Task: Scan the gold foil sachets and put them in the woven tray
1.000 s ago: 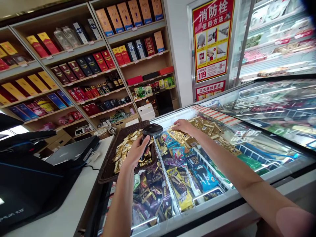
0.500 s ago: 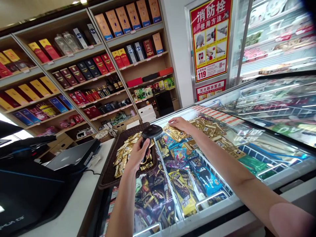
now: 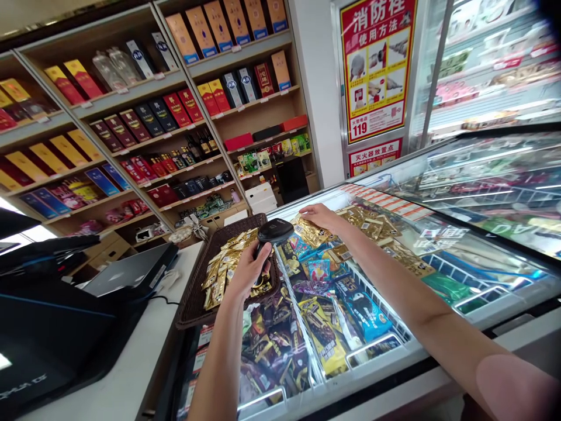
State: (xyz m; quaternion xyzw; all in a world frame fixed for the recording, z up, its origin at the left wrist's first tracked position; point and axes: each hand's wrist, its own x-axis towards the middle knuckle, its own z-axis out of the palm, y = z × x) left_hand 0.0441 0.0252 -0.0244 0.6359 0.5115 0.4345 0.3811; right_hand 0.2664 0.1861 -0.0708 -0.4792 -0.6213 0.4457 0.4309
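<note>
Well, the head view looks down on a shop counter. The left hand (image 3: 248, 272) is clenched around the grip of a black scanner (image 3: 274, 231), which it holds above the right side of a brown wicker tray (image 3: 189, 298). Gold sachets (image 3: 223, 269) lie heaped in that tray, just below the hand. The right hand (image 3: 318, 216) is not clenched: it lies palm down with the fingers spread, resting on a gold packet (image 3: 311, 233) without gripping it. That packet sits among other gold packets (image 3: 366, 219) at the far side of a chest freezer (image 3: 350, 374), which stands right beside the tray. Wire dividers (image 3: 302, 324) split the freezer into compartments, and ice-cream bars (image 3: 322, 336) in bright wrappers fill those nearest the person. Left of the tray, a white table (image 3: 131, 345) carries a laptop (image 3: 127, 275) and a black till (image 3: 44, 327). Beyond them, wooden shelves (image 3: 131, 152) hold red, gold and blue liquor boxes (image 3: 204, 29) and glass bottles (image 3: 109, 65). A red-and-yellow fire-hydrant poster (image 3: 377, 70) hangs on a white pillar, and a glass-fronted fridge (image 3: 486, 64) stands to its right.
</note>
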